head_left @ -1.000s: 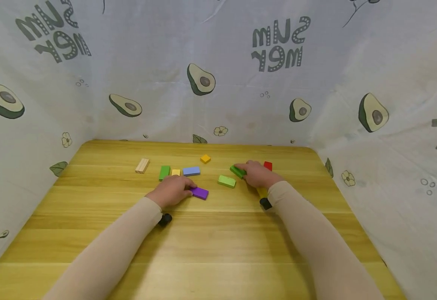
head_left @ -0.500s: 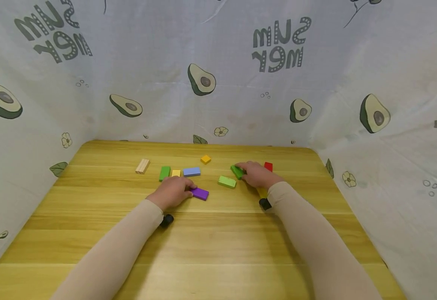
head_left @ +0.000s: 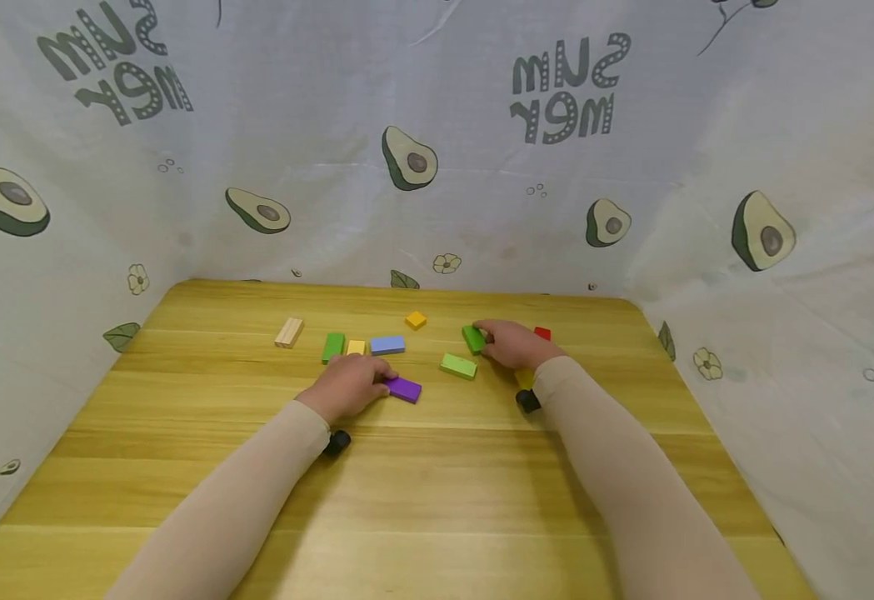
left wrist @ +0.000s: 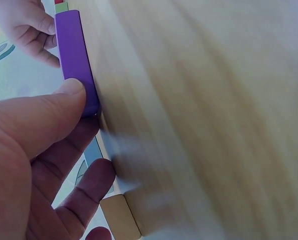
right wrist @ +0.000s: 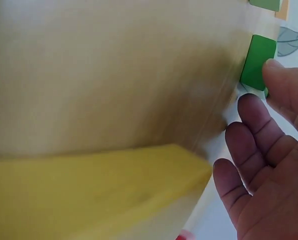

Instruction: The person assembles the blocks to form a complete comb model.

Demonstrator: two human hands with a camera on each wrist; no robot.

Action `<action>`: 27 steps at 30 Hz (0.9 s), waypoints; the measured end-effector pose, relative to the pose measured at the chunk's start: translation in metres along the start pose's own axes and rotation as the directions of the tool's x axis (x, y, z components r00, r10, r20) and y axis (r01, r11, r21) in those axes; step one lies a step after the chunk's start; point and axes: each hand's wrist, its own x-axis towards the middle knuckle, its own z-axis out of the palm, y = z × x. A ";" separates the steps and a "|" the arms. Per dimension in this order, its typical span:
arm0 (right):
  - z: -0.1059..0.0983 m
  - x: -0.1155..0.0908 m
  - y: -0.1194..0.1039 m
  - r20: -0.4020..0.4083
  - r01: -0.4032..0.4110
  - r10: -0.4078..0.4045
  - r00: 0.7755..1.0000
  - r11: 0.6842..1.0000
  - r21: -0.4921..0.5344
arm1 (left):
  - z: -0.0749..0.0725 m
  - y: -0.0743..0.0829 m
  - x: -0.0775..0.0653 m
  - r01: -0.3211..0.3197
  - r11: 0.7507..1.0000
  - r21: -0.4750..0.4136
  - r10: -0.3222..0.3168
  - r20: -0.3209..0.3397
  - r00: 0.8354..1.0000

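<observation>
My left hand (head_left: 347, 387) pinches one end of a purple block (head_left: 407, 390) between thumb and index finger. In the left wrist view the purple block (left wrist: 75, 55) lies along the wood surface, the other fingers spread below it. To the right, my right hand (head_left: 513, 343) holds a dark green block (head_left: 471, 337) by its near side. The right wrist view shows the thumb against this green block (right wrist: 258, 62), with the index finger mostly hidden behind. A light green block (head_left: 458, 366) lies between the two hands.
Blue (head_left: 387, 345), orange (head_left: 416, 320), second green (head_left: 333, 347) and plain wooden (head_left: 289, 332) blocks lie towards the back left. A pale yellow block (head_left: 357, 347) is beside the left hand. Red (head_left: 542, 333) and yellow (head_left: 524, 379) blocks are partly hidden by the right hand. A patterned cloth (head_left: 317, 217) surrounds the table.
The dark green block has turned under my right fingers, its far end swinging to point more away from me. My left hand and the purple block stay nearly in place; the view shifts slightly.
</observation>
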 end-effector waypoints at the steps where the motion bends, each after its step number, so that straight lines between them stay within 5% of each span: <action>1: 0.000 0.002 -0.001 -0.006 0.000 0.000 1.000 1.000 0.002 | 0.000 0.000 0.000 0.002 1.000 0.000 -0.002 0.000 1.000; 27: -0.004 0.049 -0.014 -0.029 0.020 -0.018 0.999 0.996 0.086 | -0.002 0.003 0.001 0.019 1.000 -0.004 -0.019 -0.008 1.000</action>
